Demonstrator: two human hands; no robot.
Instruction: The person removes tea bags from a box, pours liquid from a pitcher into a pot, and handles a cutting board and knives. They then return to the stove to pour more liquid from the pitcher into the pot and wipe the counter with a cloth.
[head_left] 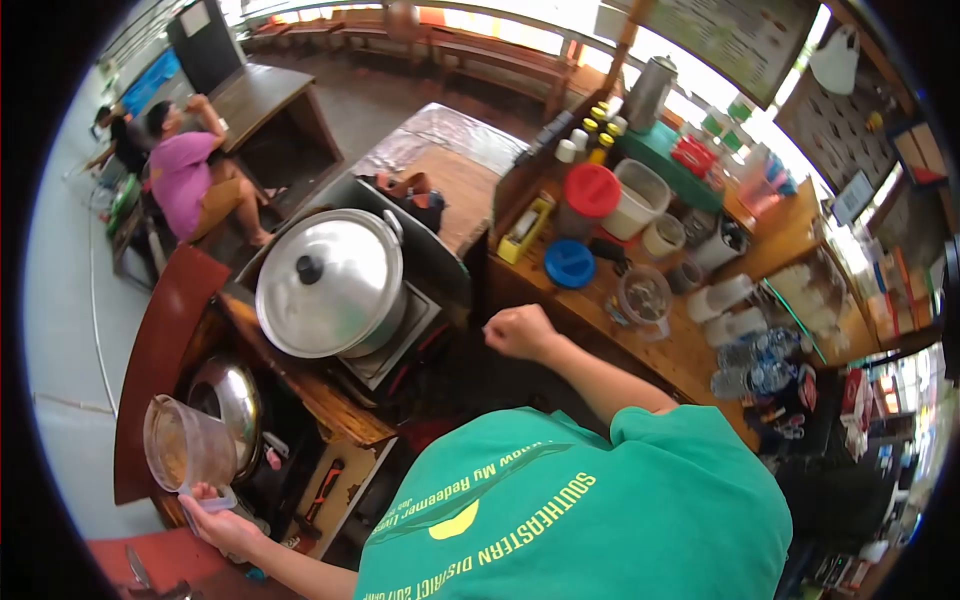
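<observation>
One view only, head-worn, fisheye, ringed by a dark circular border. Looks steeply down from above the green-shirted torso (580,510), close at the bottom edge. Faces forward over the lidded pot (330,283) and the wooden counter (670,350), out to benches (480,50) and a seated person (190,180) farther off.

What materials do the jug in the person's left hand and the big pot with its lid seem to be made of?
The jug, held by the left hand, looks like clear plastic: one sees through its wall, cloudy and brownish inside. The big pot and its lid look like brushed aluminium or steel, with a dull silver sheen; the knob seems black plastic.
</observation>
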